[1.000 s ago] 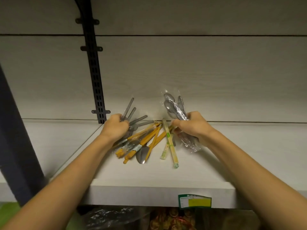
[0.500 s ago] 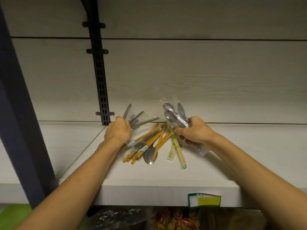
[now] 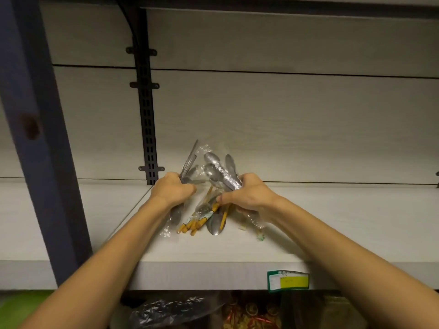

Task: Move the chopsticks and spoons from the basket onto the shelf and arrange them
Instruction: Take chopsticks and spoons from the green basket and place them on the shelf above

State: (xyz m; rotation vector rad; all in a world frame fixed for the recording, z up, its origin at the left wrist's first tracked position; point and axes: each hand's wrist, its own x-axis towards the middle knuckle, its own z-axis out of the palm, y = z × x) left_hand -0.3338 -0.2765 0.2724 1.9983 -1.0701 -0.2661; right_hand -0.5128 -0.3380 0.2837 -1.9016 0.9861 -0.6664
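- Nearest to the camera, below the shelf, lie crinkled dark plastic wrap and some packaged goods with gold and red trim; what they are cannot be told from this angle.
- On the front edge of the shelf, right of centre, sits a price label with a green border and a yellow field. Its print is too small to read.
- Both forearms reach from the bottom corners up over the front edge of the shelf.
- On the shelf board, between the two hands, lies a loose pile: yellow-handled chopsticks in paper bands, fanned toward the front edge, and one bare spoon bowl-forward just beside them. These already rest on the shelf but are unsorted.
- The left hand is curled tightly round a wrapped bundle of spoons, whose grey handles stick up toward the rear panel (a bowl end shows below the wrist).
- The right hand grips a clear-bagged spoon pack; bowls point up and back, and the bag tail trails toward the front edge.
- Judgement: both bundles are held together above the pile, probably to gather like with like before laying them down in order. The arranging step is in hand; the basket is out of view.
- Behind the pile, at the back left of the shelf, a black slotted upright is fixed to the pale rear panel. Left of the shelf stands a dark blue post.
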